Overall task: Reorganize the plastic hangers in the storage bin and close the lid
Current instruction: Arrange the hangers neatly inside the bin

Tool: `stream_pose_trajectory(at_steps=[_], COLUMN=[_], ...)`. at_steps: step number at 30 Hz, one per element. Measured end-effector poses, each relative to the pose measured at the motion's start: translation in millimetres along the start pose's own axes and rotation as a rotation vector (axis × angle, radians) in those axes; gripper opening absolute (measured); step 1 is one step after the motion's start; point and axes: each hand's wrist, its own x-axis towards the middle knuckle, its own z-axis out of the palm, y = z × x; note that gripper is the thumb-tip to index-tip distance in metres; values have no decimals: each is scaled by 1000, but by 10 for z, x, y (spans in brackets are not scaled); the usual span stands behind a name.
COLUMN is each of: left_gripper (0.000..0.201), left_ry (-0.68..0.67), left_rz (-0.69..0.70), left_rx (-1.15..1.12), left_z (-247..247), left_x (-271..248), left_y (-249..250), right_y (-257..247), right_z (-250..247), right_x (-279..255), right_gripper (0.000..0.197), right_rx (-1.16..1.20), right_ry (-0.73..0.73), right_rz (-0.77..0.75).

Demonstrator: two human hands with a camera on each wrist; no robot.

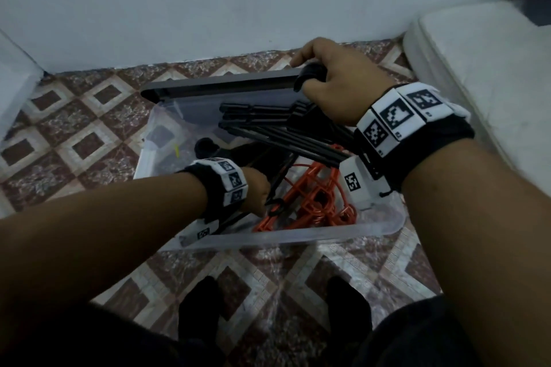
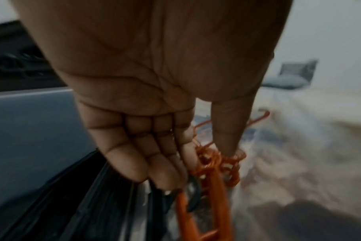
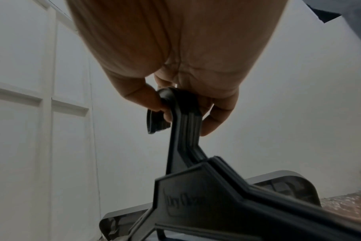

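Observation:
A clear storage bin [image 1: 298, 235] stands on the patterned floor, its dark grey lid [image 1: 220, 88] upright along the far rim. My right hand [image 1: 316, 74] grips the hooks of a bunch of black hangers [image 1: 283, 125] and holds them tilted over the bin; the right wrist view shows the fingers [image 3: 214, 124] curled round the hooks of these black hangers [image 3: 196, 195]. Orange hangers [image 1: 316, 199] lie tangled in the near right of the bin. My left hand [image 1: 258, 191] reaches down into the bin with straight fingers [image 2: 134, 163], touching more black hangers [image 2: 105, 203] beside the orange hangers [image 2: 214, 164].
A white wall runs just behind the bin. A white padded block [image 1: 477, 68] sits to the right and another white object [image 1: 15, 83] to the left. My feet in black socks [image 1: 202, 301] stand close before the bin. A white panelled door [image 3: 31, 114] shows in the right wrist view.

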Motion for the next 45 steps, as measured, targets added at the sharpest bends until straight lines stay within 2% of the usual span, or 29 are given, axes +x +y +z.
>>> stream_pose_trajectory(at_steps=[4, 9, 11, 14, 16, 19, 21, 26, 31, 34, 36, 42, 45], left_gripper=[51, 67, 60, 31, 25, 25, 25, 26, 20, 24, 22, 20, 23], left_ry=[-1, -5, -19, -31, 48, 257, 343, 495, 714, 959, 1058, 1200, 1205], left_rz=[2, -106, -118, -77, -96, -155, -203, -85, 92, 158, 164, 106, 64], left_rx=[65, 115, 147, 104, 78, 21, -21, -100, -180, -184, -182, -257, -369], left_z=[14, 141, 207, 230, 156, -27, -179, -547, -519, -547, -602, -606, -587], left_x=[545, 1004, 1069, 1093, 1023, 807, 578, -412, -1174, -1321, -1350, -1372, -1396], left_y=[-14, 65, 106, 119, 78, -100, -303, -595, -478, -369, -316, -391, -433], right_y=[97, 248, 292, 331, 343, 343, 336, 263, 80, -65, -148, -321, -410], right_z=[-12, -48, -59, -65, -61, -51, -67, -92, 27, 149, 216, 273, 301], right_x=[53, 116, 139, 154, 151, 145, 127, 77, 15, -33, -56, -76, -100], right_gripper=[28, 25, 27, 30, 32, 34, 35, 37, 39, 34, 34, 33, 46], right_rx=[15, 6, 5, 2, -5, -21, -26, -49, -74, -71, -52, 224, 329], right_ry=[35, 110, 149, 192, 215, 240, 255, 262, 106, 11, -58, -210, -294], right_rz=[9, 26, 33, 54, 72, 76, 75, 78, 8, -53, -68, -74, -59])
